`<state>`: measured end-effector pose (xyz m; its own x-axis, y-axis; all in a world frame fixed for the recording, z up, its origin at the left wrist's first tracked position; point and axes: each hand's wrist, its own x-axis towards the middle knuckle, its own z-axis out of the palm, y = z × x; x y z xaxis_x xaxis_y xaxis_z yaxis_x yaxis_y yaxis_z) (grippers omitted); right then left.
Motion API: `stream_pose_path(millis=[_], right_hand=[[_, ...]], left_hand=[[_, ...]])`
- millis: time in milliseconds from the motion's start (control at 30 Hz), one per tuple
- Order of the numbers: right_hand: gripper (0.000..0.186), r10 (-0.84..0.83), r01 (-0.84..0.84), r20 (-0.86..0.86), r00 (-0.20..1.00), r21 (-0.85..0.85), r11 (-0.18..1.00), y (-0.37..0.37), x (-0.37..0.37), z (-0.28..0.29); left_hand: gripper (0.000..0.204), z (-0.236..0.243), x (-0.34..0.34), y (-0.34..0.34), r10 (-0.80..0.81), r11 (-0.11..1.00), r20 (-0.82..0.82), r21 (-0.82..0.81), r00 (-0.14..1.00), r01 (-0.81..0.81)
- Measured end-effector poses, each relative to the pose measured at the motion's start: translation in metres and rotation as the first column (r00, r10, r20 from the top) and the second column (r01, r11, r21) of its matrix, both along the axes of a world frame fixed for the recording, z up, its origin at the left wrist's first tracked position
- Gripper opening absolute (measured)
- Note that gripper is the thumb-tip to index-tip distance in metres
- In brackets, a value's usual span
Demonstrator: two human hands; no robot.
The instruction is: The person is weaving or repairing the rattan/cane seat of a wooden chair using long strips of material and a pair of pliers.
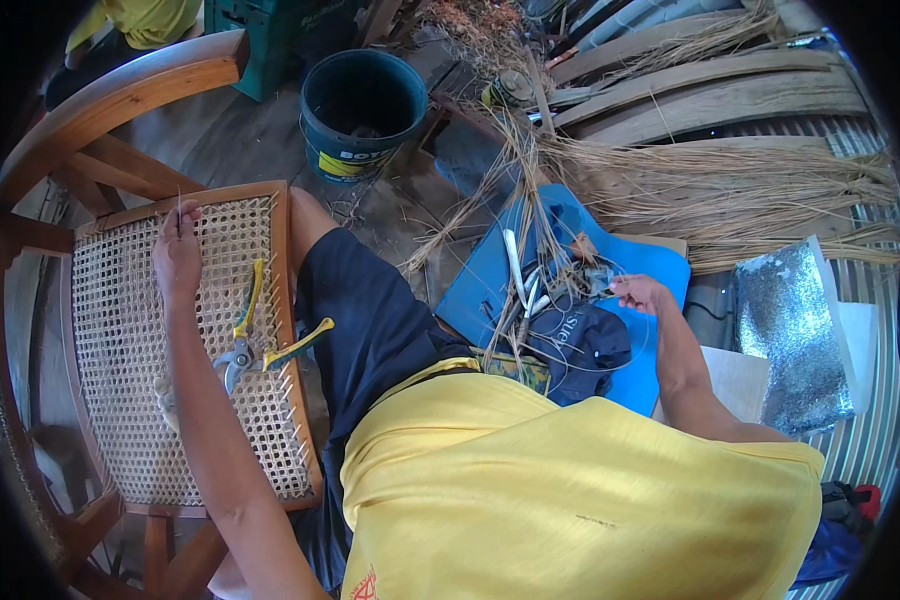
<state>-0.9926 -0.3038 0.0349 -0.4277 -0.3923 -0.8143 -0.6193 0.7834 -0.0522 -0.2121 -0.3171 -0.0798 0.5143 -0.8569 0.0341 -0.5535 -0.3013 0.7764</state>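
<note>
My left hand (pixel 177 250) rests on the woven cane seat (pixel 130 400) of a wooden chair (pixel 120 95), near the far edge, its fingers pinched on a thin cane strand that sticks up. Pliers with yellow-green handles (pixel 260 340) lie open on the seat just right of my left forearm. My right hand (pixel 638 293) reaches out over a blue mat (pixel 660 265), fingers closed around small items among thin strands; what it grips is too small to tell. Several white pegs (pixel 520 280) and a dark cap (pixel 580 345) lie on that mat beside it.
A dark bucket (pixel 362 110) stands ahead on the plank floor. Bundles of dry cane strands (pixel 730 190) spread to the right over wooden boards. A silver foil bag (pixel 792 330) lies at the right. A green crate (pixel 270 40) sits at the back.
</note>
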Motion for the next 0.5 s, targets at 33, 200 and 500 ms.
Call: stream_pose_path(millis=[33, 200, 500], right_hand=[[0.030, 0.004, -0.004, 0.001, 1.000, -0.003, 1.000, -0.001, 0.002, 0.006], [0.030, -0.124, 0.262, 0.306, 0.944, -0.464, 0.847, -0.009, 0.011, 0.019], [0.030, -0.310, 0.519, 0.514, 0.800, -0.332, 0.788, -0.036, 0.060, 0.028]], left_hand=[[0.029, 0.000, 0.001, 0.000, -0.014, 1.000, 0.003, -0.011, 1.000, 0.014], [0.028, 0.003, 0.002, 0.001, -0.035, 0.999, 0.015, -0.031, 0.999, 0.035], [0.027, 0.007, 0.001, 0.001, -0.027, 1.000, 0.036, 0.015, 0.999, 0.027]])
